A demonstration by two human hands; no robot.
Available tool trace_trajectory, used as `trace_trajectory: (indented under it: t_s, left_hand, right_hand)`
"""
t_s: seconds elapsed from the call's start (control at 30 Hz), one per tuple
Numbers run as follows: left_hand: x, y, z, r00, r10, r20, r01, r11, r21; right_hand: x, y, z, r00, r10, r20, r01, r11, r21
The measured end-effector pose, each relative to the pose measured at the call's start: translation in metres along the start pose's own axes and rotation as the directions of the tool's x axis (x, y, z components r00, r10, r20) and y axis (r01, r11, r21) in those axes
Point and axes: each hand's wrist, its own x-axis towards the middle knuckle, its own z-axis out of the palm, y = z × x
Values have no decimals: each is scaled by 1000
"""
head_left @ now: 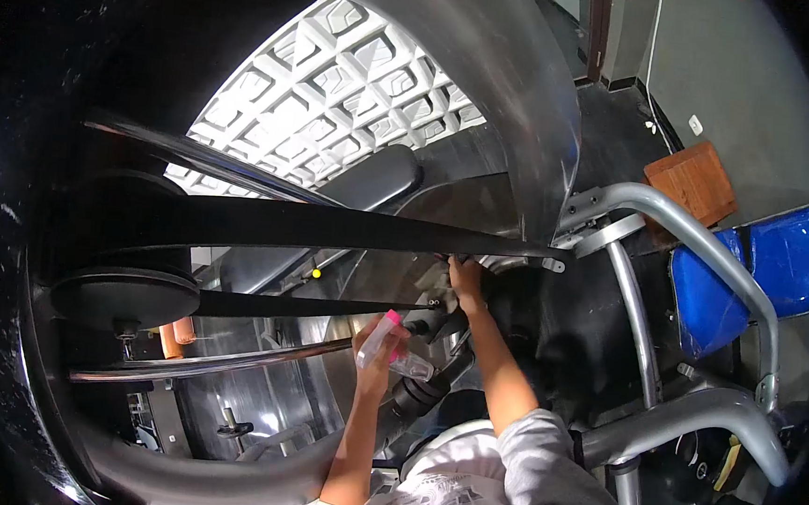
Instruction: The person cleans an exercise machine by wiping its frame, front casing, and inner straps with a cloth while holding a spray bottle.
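Note:
My left hand (375, 346) is wrapped round a clear spray bottle (412, 366) with a pink and white spray head, just left of the middle of the view. To its upper right, my right hand (464, 280) touches the metal frame of a machine, its fingers closed around something dark that is too small to make out. A dark belt (331, 225) runs across above both hands, and a thinner belt (316, 309) ends at a bolted joint beside them.
Curved grey tubes (705, 250) of the machine stand at the right, near a blue chair (786, 270) and a wooden box (691, 182). Chrome rods (228, 360) cross the left side. A black padded bench (377, 176) lies beyond the belts.

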Motion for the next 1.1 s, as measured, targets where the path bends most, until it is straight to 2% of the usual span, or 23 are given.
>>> trace_trajectory:
  t_s: [0.03, 0.1, 0.13, 0.17, 0.23, 0.27, 0.33, 0.37, 0.43, 0.5, 0.53, 0.57, 0.63, 0.67, 0.77, 0.83, 0.9, 0.93, 0.97, 1.0, 1.03, 1.07, 1.1]
  left_hand:
    - [0, 1, -1, 999, 23, 23, -22, 999, -41]
    - [0, 4, -3, 998, 51, 41, -47, 995, -85]
    - [1, 6, -5, 999, 38, 31, -36, 997, -65]
    - [1, 7, -6, 999, 25, 20, -24, 999, -45]
    - [3, 9, -6, 998, 50, 34, -48, 997, -56]
    - [3, 9, -6, 996, 73, 52, -70, 995, -66]
    - [2, 9, -6, 996, 72, 58, -66, 994, -89]
    - [0, 7, -6, 995, 70, 70, -62, 992, -108]
    - [-2, 7, -9, 996, 52, 68, -47, 996, -72]
    - [-1, 7, -13, 997, 41, 64, -39, 999, -36]
    - [-1, 8, -15, 994, 93, 59, -92, 996, -18]
    - [0, 8, -15, 988, 146, 52, -146, 989, -2]
    - [0, 13, -15, 983, 183, 25, -182, 982, -52]
    - [0, 18, -14, 977, 212, 10, -210, 974, -89]
    - [-7, 37, -14, 970, 241, 6, -241, 970, -30]
    - [-10, 50, -16, 950, 313, 6, -313, 950, 1]
    - [-11, 54, -21, 922, 387, 6, -387, 921, 36]
    - [-12, 55, -24, 923, 385, -6, -385, 923, 16]
    - [-13, 59, -24, 924, 383, -17, -383, 924, -6]
    - [-15, 63, -23, 919, 394, -30, -394, 919, -13]
    - [-20, 77, -19, 900, 431, -65, -431, 902, 9]
    - [-25, 86, -17, 880, 464, -98, -464, 885, 32]
    - [-26, 89, -17, 877, 469, -107, -469, 883, 26]
  right_hand:
    - [-19, -23, -7, 1000, 0, -2, 0, 1000, -1]
    - [-44, -42, -14, 992, 121, 27, -118, 863, 491]
    - [-20, 4, 14, 947, 306, 99, -297, 718, 629]
    - [-18, 11, 13, 948, 302, 100, -296, 720, 627]
    - [-17, 24, 13, 895, 153, 420, -444, 412, 796]
    - [-14, 32, 21, 892, 155, 424, -448, 413, 793]
    - [1, 55, 45, 948, 214, 237, -301, 349, 887]
    - [21, 104, 59, 975, 6, 222, -206, 394, 896]
    - [59, 197, 85, 897, -412, 161, 1, 366, 931]
    - [26, 124, 63, 968, -59, 242, -219, 262, 940]
    - [9, 84, 51, 955, 120, 270, -287, 162, 944]
    - [2, 60, 37, 956, 109, 273, -289, 174, 941]
    - [-3, 25, 18, 872, -6, 489, -488, 54, 871]
    - [-2, 12, 17, 808, -37, 588, -581, 116, 806]
    - [-25, -28, 10, 825, 56, 562, -564, 114, 818]
    - [-43, -58, 4, 812, 13, 583, -574, 196, 795]
    - [-61, -79, 2, 804, -131, 580, -580, 45, 814]
    - [-71, -90, -6, 771, -235, 592, -594, 68, 801]
    - [-81, -103, -5, 763, -245, 597, -597, 85, 798]
    - [-94, -118, 1, 912, -346, 221, -33, 475, 879]
    - [-103, -131, 1, 803, -584, -114, 544, 643, 539]
    - [-109, -150, -9, 743, -664, -79, 603, 615, 508]
    - [-113, -171, -19, 737, -672, -73, 609, 612, 504]
